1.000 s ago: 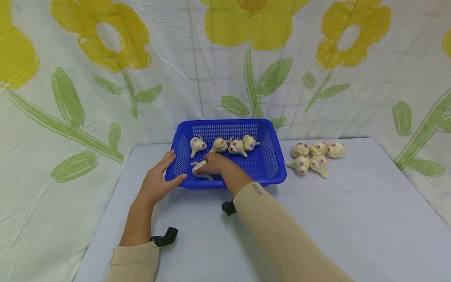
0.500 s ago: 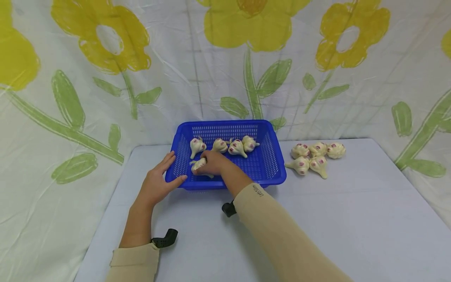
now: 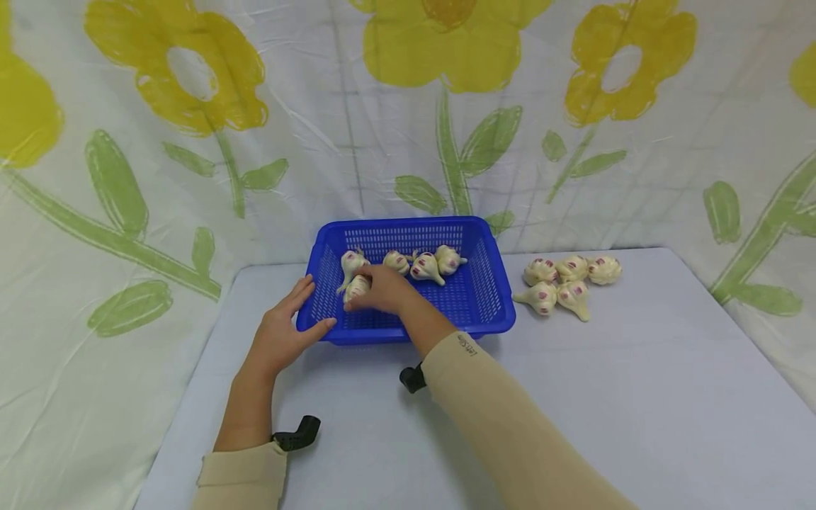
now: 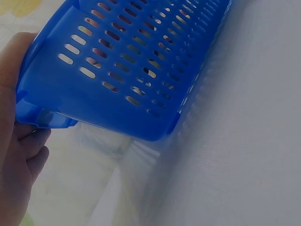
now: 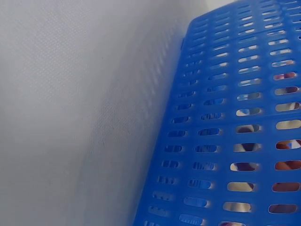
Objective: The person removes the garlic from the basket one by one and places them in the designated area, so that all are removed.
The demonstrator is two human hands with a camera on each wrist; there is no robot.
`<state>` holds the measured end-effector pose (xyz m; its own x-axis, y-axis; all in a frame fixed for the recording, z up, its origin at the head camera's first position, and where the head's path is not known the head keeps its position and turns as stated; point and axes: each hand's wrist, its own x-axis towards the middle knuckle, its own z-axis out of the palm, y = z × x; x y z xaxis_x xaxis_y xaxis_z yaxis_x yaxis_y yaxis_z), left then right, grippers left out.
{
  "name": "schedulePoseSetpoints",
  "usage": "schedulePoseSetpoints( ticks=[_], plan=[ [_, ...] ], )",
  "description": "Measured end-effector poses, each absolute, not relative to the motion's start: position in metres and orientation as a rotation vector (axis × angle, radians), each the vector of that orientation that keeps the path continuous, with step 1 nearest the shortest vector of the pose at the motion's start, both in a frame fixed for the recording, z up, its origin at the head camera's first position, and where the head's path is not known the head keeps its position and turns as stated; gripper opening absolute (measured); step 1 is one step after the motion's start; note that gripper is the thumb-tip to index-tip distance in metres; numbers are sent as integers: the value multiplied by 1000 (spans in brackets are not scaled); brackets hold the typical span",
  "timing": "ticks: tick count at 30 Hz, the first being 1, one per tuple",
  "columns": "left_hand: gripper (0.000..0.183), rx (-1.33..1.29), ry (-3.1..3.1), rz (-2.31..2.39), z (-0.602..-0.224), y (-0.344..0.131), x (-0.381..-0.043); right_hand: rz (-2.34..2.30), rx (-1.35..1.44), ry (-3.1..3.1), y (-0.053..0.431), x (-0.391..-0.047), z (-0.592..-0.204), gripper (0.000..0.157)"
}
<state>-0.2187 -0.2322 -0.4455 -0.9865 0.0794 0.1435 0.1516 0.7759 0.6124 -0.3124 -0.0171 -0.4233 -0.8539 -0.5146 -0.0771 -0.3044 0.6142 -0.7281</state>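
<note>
A blue perforated plastic basket (image 3: 472, 331) stands on the table. My left hand (image 3: 280, 331) grips its near left corner; in the left wrist view the thumb lies over the rim and the fingers (image 4: 35, 150) are below it. Inside the basket, my right hand (image 3: 387, 290) holds a garlic bulb (image 3: 357, 288) at the left side, close to another bulb (image 3: 352, 261). Several more bulbs lie along the back, such as this garlic bulb (image 3: 425, 268). The right wrist view shows mostly the basket's front wall (image 5: 221, 141), with the hand glimpsed through its holes.
On the white-covered table (image 3: 625, 397), right of the basket, several garlic bulbs (image 3: 572, 269) sit grouped in two rows. A flower-printed curtain (image 3: 382, 142) hangs behind the table's far edge.
My right hand has moved the held garlic bulb away from the basket's front, back toward the bulb at the left. My left hand stays at the basket's corner.
</note>
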Motion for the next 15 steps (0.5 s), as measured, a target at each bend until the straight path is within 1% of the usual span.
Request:
schedulePoseSetpoints(
  ticks=[9, 15],
  plan=[
    [90, -180, -2865, -981, -445, -231, -220, -1194, -566, 2562, -17, -314, -425, 84],
    [89, -174, -2865, -993, -444, -231, -219, -1244, -530, 2593, -18, -314, -427, 82]
  ],
)
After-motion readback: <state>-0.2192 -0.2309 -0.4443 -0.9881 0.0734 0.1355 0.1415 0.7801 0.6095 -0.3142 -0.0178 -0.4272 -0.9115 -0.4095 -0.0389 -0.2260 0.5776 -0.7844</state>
